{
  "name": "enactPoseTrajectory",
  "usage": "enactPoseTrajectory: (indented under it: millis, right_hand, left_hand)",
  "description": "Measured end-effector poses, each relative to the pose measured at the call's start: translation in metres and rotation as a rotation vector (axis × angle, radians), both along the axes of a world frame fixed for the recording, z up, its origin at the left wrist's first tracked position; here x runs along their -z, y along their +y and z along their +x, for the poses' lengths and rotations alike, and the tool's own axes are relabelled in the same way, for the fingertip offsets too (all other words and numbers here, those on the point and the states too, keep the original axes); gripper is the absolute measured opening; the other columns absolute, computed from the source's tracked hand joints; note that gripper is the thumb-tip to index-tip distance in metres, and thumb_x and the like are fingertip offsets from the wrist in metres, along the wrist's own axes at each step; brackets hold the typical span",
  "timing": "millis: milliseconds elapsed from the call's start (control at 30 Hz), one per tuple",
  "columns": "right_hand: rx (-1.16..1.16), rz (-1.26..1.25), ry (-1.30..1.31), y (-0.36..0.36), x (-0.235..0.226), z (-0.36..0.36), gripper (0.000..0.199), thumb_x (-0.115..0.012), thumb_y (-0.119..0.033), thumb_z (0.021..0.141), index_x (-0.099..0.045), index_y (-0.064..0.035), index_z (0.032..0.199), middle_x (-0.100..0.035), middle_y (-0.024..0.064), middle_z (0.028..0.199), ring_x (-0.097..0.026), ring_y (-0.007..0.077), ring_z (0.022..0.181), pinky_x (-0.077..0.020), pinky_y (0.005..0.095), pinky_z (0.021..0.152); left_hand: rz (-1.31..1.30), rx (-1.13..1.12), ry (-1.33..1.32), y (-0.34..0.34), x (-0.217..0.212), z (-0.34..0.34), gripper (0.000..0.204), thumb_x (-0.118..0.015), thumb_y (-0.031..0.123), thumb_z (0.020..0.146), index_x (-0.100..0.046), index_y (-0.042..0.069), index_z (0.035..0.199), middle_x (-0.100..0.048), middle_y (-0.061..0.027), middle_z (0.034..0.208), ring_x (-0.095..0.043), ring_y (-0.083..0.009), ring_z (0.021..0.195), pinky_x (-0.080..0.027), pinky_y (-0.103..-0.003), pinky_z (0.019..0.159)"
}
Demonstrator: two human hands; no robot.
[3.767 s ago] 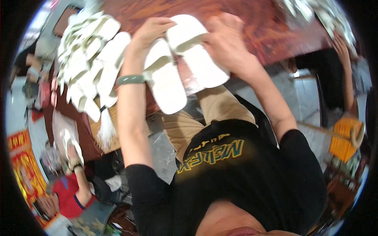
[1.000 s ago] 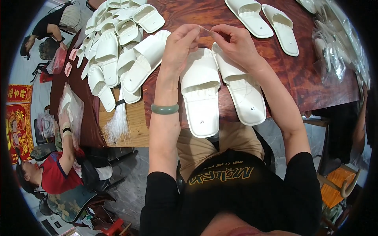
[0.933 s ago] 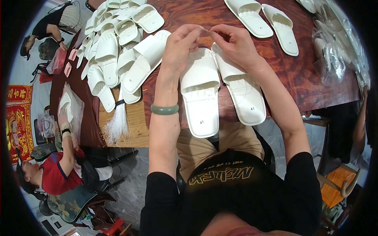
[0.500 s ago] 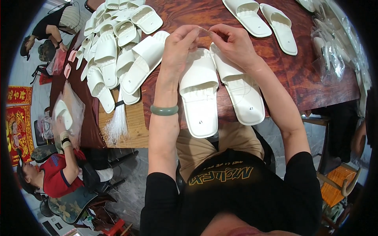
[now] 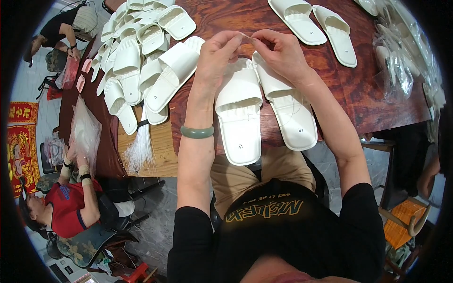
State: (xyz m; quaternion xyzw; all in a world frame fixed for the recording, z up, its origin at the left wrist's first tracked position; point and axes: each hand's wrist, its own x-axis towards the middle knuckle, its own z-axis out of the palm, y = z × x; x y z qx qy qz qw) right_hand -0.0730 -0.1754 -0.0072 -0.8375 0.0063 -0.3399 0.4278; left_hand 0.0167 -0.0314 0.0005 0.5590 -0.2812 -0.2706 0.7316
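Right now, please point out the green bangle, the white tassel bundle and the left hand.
green bangle (image 5: pixel 197 132), head view, front of band.
white tassel bundle (image 5: pixel 140 150), head view, middle strands.
left hand (image 5: pixel 218 53), head view, back of hand.

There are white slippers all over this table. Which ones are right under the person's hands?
The pair of white slippers lying side by side at the table's near edge, soles toward the person, directly under the left hand and right hand. The others lie heaped at left or farther back.

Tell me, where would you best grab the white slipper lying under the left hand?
Probably by its heel end, coming from the table's near edge. That white slipper lies flat, sole down, heel overhanging the table edge, so fingers could pinch it there. The left hand and right hand crowd the toe end.
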Motion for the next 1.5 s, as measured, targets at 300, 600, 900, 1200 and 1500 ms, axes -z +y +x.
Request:
enactPoseTrajectory:
  millis: [300, 600, 900, 1200, 1500]
  right_hand:
    - [-0.005, 0.01, -0.02, 0.001, 0.0, 0.0, 0.016, -0.06, -0.015, 0.08, -0.065, -0.0021, 0.088, -0.064, 0.0131, 0.07, -0.061, 0.0232, 0.057, -0.0457, 0.0308, 0.053]
    - [-0.001, 0.008, -0.005, 0.0, -0.002, 0.0, 0.015, -0.059, -0.014, 0.08, -0.065, -0.0022, 0.087, -0.063, 0.0134, 0.068, -0.06, 0.0238, 0.056, -0.0454, 0.0312, 0.052]
    - [-0.003, -0.002, -0.003, 0.004, 0.0, -0.005, 0.015, -0.059, -0.014, 0.08, -0.065, -0.0025, 0.087, -0.063, 0.0134, 0.069, -0.06, 0.0238, 0.056, -0.0458, 0.0313, 0.053]
    - [-0.01, 0.037, 0.026, -0.002, -0.006, -0.001, 0.016, -0.058, -0.014, 0.08, -0.065, -0.0022, 0.089, -0.064, 0.0141, 0.072, -0.061, 0.0244, 0.06, -0.0461, 0.0315, 0.055]
    - [-0.01, 0.03, 0.072, 0.003, -0.007, -0.002, 0.012, -0.06, -0.008, 0.081, -0.064, -0.0007, 0.09, -0.061, 0.0118, 0.066, -0.056, 0.0117, 0.055, -0.044, 0.0265, 0.052]
  left_hand:
    - [0.06, -0.044, -0.046, -0.001, 0.001, -0.002, 0.015, -0.058, 0.014, 0.088, -0.062, 0.002, 0.097, -0.051, 0.0048, 0.071, -0.041, -0.0028, 0.058, -0.033, -0.017, 0.051]
    - [0.069, -0.034, -0.047, -0.001, -0.002, -0.002, 0.016, -0.057, 0.012, 0.087, -0.064, 0.001, 0.095, -0.053, 0.0049, 0.069, -0.043, -0.0022, 0.06, -0.034, -0.016, 0.053]
    - [0.072, -0.038, -0.042, 0.003, 0.002, -0.006, 0.015, -0.058, 0.014, 0.088, -0.063, 0.002, 0.095, -0.052, 0.0052, 0.073, -0.041, -0.0026, 0.059, -0.033, -0.017, 0.052]
    - [0.085, 0.0, -0.07, -0.003, -0.006, -0.005, 0.016, -0.057, 0.014, 0.088, -0.063, 0.001, 0.096, -0.053, 0.005, 0.072, -0.041, -0.0029, 0.06, -0.033, -0.017, 0.053]
    - [0.045, -0.047, -0.134, -0.005, 0.01, -0.001, 0.015, -0.056, 0.015, 0.087, -0.062, 0.004, 0.095, -0.061, 0.0027, 0.079, -0.051, -0.0023, 0.065, -0.038, -0.017, 0.054]
